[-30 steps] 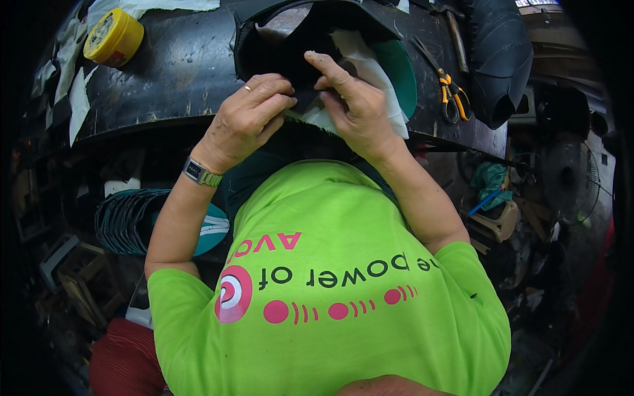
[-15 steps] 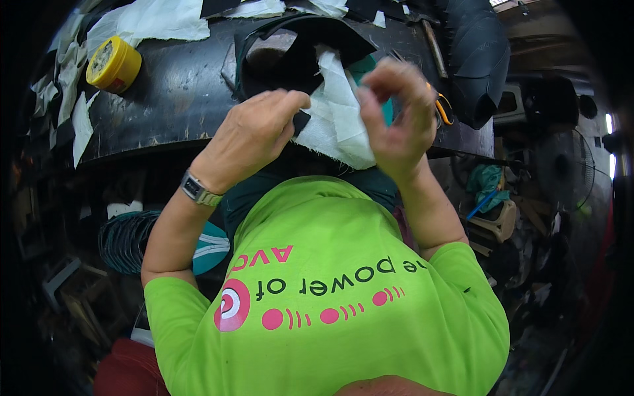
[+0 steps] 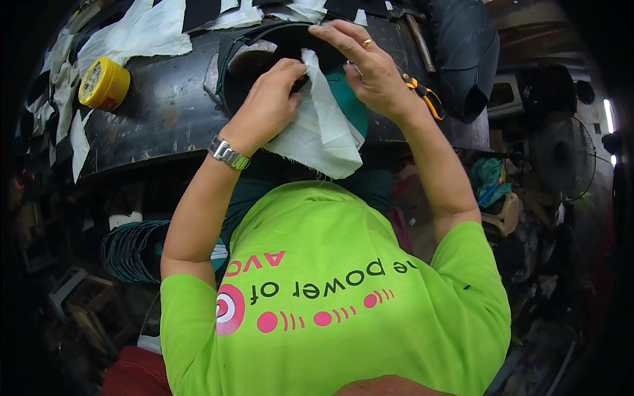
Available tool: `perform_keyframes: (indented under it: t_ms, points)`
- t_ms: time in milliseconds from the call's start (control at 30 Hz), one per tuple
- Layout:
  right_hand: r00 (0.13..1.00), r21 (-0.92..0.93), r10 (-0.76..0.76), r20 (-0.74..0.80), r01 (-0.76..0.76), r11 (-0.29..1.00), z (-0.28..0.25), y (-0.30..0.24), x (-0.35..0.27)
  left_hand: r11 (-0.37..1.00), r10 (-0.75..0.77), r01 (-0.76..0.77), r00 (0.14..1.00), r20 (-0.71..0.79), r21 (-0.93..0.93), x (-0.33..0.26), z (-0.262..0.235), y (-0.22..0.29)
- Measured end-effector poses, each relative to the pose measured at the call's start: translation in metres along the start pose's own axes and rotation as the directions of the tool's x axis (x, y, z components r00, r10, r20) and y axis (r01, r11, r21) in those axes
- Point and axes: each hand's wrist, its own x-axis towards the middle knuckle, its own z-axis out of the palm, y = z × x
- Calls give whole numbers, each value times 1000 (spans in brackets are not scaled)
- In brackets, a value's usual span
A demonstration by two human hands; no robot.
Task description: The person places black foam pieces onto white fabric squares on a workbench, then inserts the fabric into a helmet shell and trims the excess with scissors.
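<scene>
A frayed piece of white cloth [image 3: 314,135] hangs over the near edge of the dark table, its upper end tucked into a curved black piece of material [image 3: 254,38]. My left hand [image 3: 272,96], with a metal watch on the wrist, is closed at the cloth's left edge, and its fingertips are partly hidden. With fingers stretched out and thumb apart, my right hand [image 3: 370,69] lies over the right part of the black material. Beneath the cloth and beside my right hand shows a teal sheet [image 3: 349,102].
Orange-handled scissors [image 3: 429,99] lie right of my hand, near a hammer [image 3: 419,43] and a black roll [image 3: 464,59]. A yellow tub [image 3: 104,84] stands at left by white cloth scraps [image 3: 142,33]. Below the table at left hangs a row of teal-edged pieces [image 3: 132,251].
My right hand has moved up and left onto the black material, its fingers now stretched out. My left hand has shifted right and up along the cloth. The view has moved slightly.
</scene>
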Motion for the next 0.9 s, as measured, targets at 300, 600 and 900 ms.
perform_keyframes:
  t_ms: [300, 600, 900]
  points:
    - [914, 240, 107, 392, -214, 947, -22, 27, 34, 924, 163, -197, 978, 127, 327, -15, 6, 4]
    - [974, 30, 2, 227, -9, 1000, 3, 30, 30, 817, 184, -293, 949, 258, 497, -18, 8, 7]
    - [799, 297, 601, -10, -572, 765, 40, 32, 44, 790, 225, -383, 908, 355, 479, -5, 7, 10]
